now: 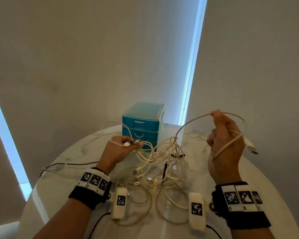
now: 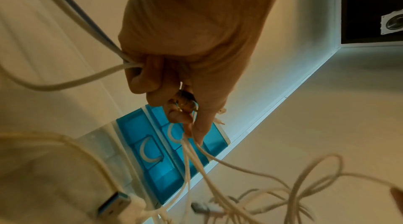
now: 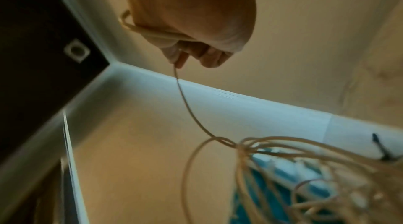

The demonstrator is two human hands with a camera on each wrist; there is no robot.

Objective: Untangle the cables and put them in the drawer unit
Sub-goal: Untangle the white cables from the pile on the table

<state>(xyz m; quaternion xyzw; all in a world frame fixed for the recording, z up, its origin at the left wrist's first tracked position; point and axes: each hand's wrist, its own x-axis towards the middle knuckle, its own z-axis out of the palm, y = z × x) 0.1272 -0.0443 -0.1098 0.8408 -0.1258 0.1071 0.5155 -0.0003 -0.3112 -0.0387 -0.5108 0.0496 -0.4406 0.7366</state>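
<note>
A tangle of white cables (image 1: 164,157) lies on the round marble table (image 1: 79,149) in front of a small blue drawer unit (image 1: 142,125), whose drawers look closed. My left hand (image 1: 121,147) is raised just before the unit and pinches a bundle of cable ends (image 2: 187,143) and connectors. My right hand (image 1: 223,135) is lifted higher at the right and grips one white cable (image 1: 188,125) that arcs down into the knot (image 3: 240,145). That cable loops over the back of the hand, and its USB plug (image 1: 250,145) hangs at the right.
More loose white loops (image 1: 145,200) lie near the table's front edge between my wrists. A grey cable (image 1: 72,164) trails off the left side of the table. Two short black pieces (image 1: 178,155) lie in the tangle. Pale blinds stand behind the table.
</note>
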